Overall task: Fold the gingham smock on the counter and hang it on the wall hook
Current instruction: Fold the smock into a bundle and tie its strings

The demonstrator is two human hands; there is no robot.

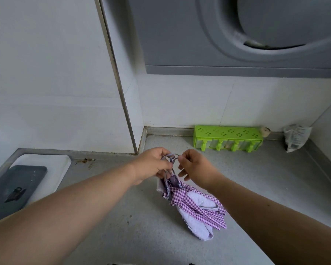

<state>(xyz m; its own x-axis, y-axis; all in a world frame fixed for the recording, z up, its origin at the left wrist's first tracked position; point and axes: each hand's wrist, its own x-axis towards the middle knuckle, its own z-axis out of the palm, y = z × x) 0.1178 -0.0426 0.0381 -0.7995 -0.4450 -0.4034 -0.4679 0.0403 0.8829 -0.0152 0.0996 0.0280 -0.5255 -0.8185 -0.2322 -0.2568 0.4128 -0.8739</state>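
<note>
Hidden or unclear: the loop or tie (171, 157) at the top of the gingham smock (194, 205) is small and partly covered by fingers, so how it is knotted or threaded cannot be told; no wall hook can be made out; the jars inside the green rack (227, 137) are blurred.
Cut off: both forearms run out of the lower edge; the grey range hood (237, 35) is cropped at the top and right.
Smock, place: bunched into a narrow bundle, its upper end lifted by both hands, its lower end resting on the grey counter (132, 217) near the middle.
Smock, long axis: slanting from the hands at upper left down to lower right, the pale lining end pointing toward the viewer's right.
Left hand (153, 165): fingers curled, pinching the loop and gathered top of the smock.
Right hand (195, 167): thumb and forefinger pinching the same loop from the other side, the remaining fingers loosely curled below.
Left side: a dark chopping board (13, 188) lies on a white tray (52, 169), with a small dark clip-like item on it.
Back right corner: a crumpled plastic packet (295, 137) leans against the wall.
</note>
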